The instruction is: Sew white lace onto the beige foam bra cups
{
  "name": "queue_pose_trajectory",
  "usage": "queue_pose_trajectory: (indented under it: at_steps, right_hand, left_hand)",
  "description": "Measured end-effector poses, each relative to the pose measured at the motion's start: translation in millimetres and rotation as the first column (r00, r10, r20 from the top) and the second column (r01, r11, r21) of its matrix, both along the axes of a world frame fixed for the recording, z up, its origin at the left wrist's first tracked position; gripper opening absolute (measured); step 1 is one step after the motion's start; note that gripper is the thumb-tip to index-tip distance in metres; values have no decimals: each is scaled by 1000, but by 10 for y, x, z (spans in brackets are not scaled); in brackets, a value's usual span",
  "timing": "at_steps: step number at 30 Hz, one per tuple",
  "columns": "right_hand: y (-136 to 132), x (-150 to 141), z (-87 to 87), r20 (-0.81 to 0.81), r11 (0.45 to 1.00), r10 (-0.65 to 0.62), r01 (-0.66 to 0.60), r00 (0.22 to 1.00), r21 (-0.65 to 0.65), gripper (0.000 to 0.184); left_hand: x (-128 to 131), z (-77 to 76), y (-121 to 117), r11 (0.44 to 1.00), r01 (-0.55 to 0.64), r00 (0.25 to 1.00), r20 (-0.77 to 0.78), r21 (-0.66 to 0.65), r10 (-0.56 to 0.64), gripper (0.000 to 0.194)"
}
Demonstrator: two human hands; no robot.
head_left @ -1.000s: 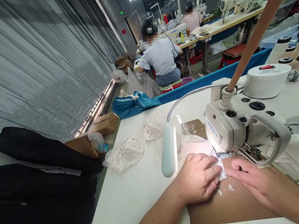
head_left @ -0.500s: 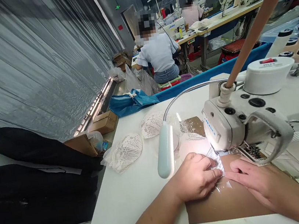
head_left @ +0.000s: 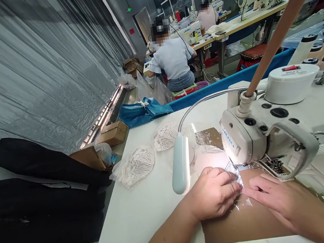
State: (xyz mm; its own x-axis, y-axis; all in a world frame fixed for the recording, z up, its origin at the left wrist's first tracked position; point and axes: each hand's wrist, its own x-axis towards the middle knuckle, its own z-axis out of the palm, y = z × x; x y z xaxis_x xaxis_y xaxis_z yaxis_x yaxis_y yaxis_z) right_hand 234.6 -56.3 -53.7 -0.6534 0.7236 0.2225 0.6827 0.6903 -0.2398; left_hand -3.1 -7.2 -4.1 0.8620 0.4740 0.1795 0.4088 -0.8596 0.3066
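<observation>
My left hand (head_left: 217, 192) is closed, its fingertips pinching a small piece of white lace fabric (head_left: 238, 180) at the front of a white sewing machine (head_left: 246, 133). From the other side my right hand (head_left: 277, 195) meets the same piece, index finger and thumb at its lower edge, the other fingers curled. Both hands rest over a brown sheet (head_left: 243, 226) lying flat under the machine head. A pale cup-shaped piece with lace (head_left: 208, 159) joins or lies behind the fabric; which of the two I cannot tell. The needle area is mostly hidden.
A gooseneck lamp (head_left: 180, 167) stands close by my left hand. White lace cups (head_left: 138, 165) lie on the left of the table (head_left: 128, 226). Thread cones (head_left: 305, 47) stand at right. Beyond a blue cloth (head_left: 229, 82), a person (head_left: 173, 59) sits at another machine.
The hands and the lace fabric hold nearly the same position. The whole view has shifted very slightly.
</observation>
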Motion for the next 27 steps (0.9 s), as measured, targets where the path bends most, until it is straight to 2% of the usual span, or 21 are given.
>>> queue_pose_trajectory:
  at_steps: [6,13,17,22,27]
  right_hand:
    - [-30,4,-39,-100,1000,-17,19,995,22,48]
    - [8,-43,60,-164,998,-48,55,985,41,49]
    - [32,-81,126,-100,987,-103,114,990,109,47]
    - [48,-81,33,35,944,-265,252,964,211,52]
    - [106,-99,-74,93,885,-296,237,950,401,57]
  left_hand:
    - [53,-11,-2,995,-95,995,-25,6,95,36]
    - [60,5,4,995,-79,994,-78,54,83,40]
    - [74,14,35,991,-109,989,-91,77,116,38]
    - [78,9,62,988,-109,991,-72,107,117,32]
    - [76,-10,87,986,-136,989,-51,100,142,30]
